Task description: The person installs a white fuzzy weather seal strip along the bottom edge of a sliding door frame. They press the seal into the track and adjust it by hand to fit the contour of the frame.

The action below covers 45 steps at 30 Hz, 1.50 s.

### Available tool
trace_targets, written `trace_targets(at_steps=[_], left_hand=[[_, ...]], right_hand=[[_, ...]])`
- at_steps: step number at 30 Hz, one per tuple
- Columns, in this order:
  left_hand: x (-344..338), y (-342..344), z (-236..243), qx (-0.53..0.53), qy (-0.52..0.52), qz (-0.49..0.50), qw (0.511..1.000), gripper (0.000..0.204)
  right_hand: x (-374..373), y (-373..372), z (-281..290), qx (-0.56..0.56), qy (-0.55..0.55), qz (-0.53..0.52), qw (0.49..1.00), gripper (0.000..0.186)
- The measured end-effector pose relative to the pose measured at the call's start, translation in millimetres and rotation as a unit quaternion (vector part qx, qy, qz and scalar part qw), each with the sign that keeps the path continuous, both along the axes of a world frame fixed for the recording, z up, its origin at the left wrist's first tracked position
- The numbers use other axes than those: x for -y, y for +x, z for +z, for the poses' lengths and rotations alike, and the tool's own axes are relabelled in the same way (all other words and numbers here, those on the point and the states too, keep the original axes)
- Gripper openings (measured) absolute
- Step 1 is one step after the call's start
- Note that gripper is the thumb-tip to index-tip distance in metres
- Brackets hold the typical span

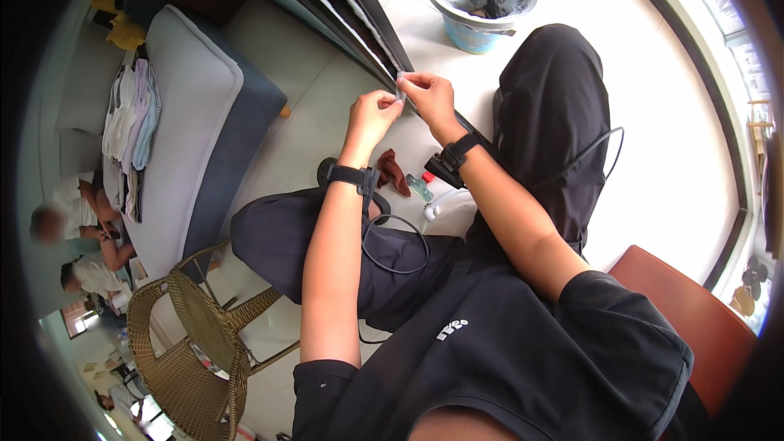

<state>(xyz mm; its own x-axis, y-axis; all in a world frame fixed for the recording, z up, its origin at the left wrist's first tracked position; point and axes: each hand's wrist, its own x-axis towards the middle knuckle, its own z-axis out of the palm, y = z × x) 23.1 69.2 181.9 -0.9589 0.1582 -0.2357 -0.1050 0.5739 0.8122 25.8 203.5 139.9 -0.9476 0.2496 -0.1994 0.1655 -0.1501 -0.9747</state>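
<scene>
Both hands meet at a long dark frame [369,20] with pale strips along it. My left hand [374,118] is closed in a pinch on a small pale grey strip [399,92] at the frame's edge. My right hand [434,102] pinches that strip too, just above and to the right of the left one. Straps with dark devices circle both wrists, and cables hang over my legs. On the floor below lie a brown cloth [392,171], a green translucent item [419,186], a small red piece [429,177] and a white curved object [453,206].
A bucket [478,33] with lined contents stands beyond my knees. A grey sofa [188,131] with a clothes pile [131,122] is left, beside a wicker chair [155,310]. Several people [82,220] are at the far left. A brown seat [670,302] is behind me to the right.
</scene>
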Motion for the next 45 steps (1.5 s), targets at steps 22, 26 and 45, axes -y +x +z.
trace_targets(at_steps=[22,26,45], left_hand=[[13.9,8.1,-24.0,-0.075,-0.035,0.063,0.995,0.021],[13.4,1.5,-28.5,-0.098,0.079,0.164,0.978,0.014],[-15.5,7.7,-17.2,-0.077,0.332,0.162,0.926,0.021]], right_hand=[[-21.7,-0.4,-49.2,0.063,-0.073,0.077,0.992,0.024],[-19.0,-6.3,-51.0,0.084,-0.107,0.120,0.983,0.030],[-10.3,-25.1,-31.0,-0.162,0.474,0.090,0.861,0.015]])
